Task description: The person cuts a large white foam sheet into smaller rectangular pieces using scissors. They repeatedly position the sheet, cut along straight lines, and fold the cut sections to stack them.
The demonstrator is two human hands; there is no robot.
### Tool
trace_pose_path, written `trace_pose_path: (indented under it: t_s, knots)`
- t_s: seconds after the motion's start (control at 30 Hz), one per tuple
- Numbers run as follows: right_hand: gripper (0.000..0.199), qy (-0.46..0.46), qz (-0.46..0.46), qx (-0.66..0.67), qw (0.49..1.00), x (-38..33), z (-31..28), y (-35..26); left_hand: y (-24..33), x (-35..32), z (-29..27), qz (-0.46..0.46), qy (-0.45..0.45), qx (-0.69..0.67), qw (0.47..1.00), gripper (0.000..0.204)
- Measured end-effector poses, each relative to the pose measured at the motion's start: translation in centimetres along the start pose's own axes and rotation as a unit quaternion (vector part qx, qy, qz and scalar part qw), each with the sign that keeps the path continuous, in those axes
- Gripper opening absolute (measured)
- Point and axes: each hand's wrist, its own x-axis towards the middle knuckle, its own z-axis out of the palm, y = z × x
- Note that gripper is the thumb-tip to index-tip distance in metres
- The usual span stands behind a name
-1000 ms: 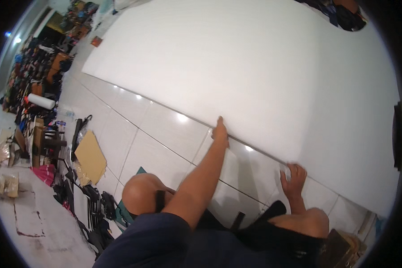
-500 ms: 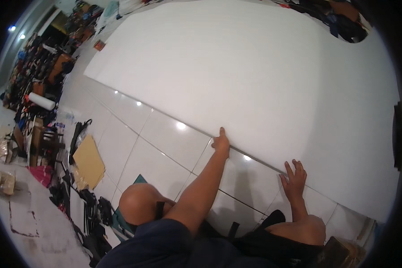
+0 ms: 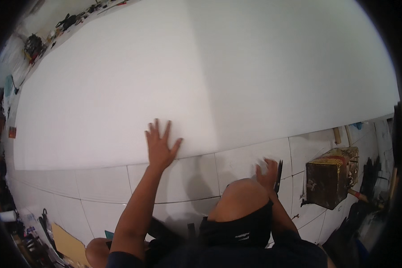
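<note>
A wide white sheet (image 3: pixel 120 89) with a soft, foam-like look lies spread over the tiled floor. My left hand (image 3: pixel 161 149) rests flat on it near its front edge, fingers spread. Off the sheet, beyond my bent knee, my right hand (image 3: pixel 267 174) is over the tiles with its fingers apart and slightly curled. Close along its right side lies a dark pointed tool (image 3: pixel 279 172), which looks like scissor blades; its lower end is hidden. I cannot tell whether the hand touches it.
A worn brown block (image 3: pixel 326 183) stands on the tiles at the right, with a wooden-handled tool (image 3: pixel 357 194) beside it. At the lower left is a flat tan panel (image 3: pixel 69 243). Clutter (image 3: pixel 33 47) lines the far left edge of the sheet.
My view has swung to the right. My left hand has gone from pointing at the sheet's edge to lying flat on it. My right hand has left the edge for the dark pointed tool.
</note>
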Motion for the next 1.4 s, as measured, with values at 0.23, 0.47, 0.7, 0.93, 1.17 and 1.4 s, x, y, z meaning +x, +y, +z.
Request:
trace_pose_path:
  t_s: [0.23, 0.47, 0.7, 0.93, 1.17, 1.4]
  knots:
    - [0.043, -0.043, 0.328, -0.071, 0.941, -14.6, -7.0, 10.5, 5.8, 2.3, 3.6, 0.100, -0.126, 0.035, 0.986, 0.085]
    - [0.057, -0.156, 0.290, 0.048, 0.943, -11.0, -9.4, 0.2, 4.4, 1.8, 3.7, 0.090, -0.115, 0.078, 0.986, 0.087]
    - [0.055, -0.266, 0.226, 0.136, 0.927, -12.1, -6.9, -0.6, 4.5, 1.6, 3.8, 0.135, -0.051, 0.102, 0.984, 0.080]
    - [0.044, -0.351, -0.092, 0.037, 0.931, -5.8, -12.2, -15.6, 8.0, 0.4, 1.3, 0.213, -0.124, 0.015, 0.969, 0.065]
    - [0.038, -0.371, -0.243, -0.043, 0.895, -4.6, -12.3, -16.1, 7.2, 0.2, 3.0, 0.208, -0.141, -0.002, 0.968, 0.073]
    - [0.039, -0.436, -0.099, 0.036, 0.894, -2.8, -11.5, -18.3, 8.3, 0.1, 2.8, 0.163, -0.151, -0.029, 0.975, 0.075]
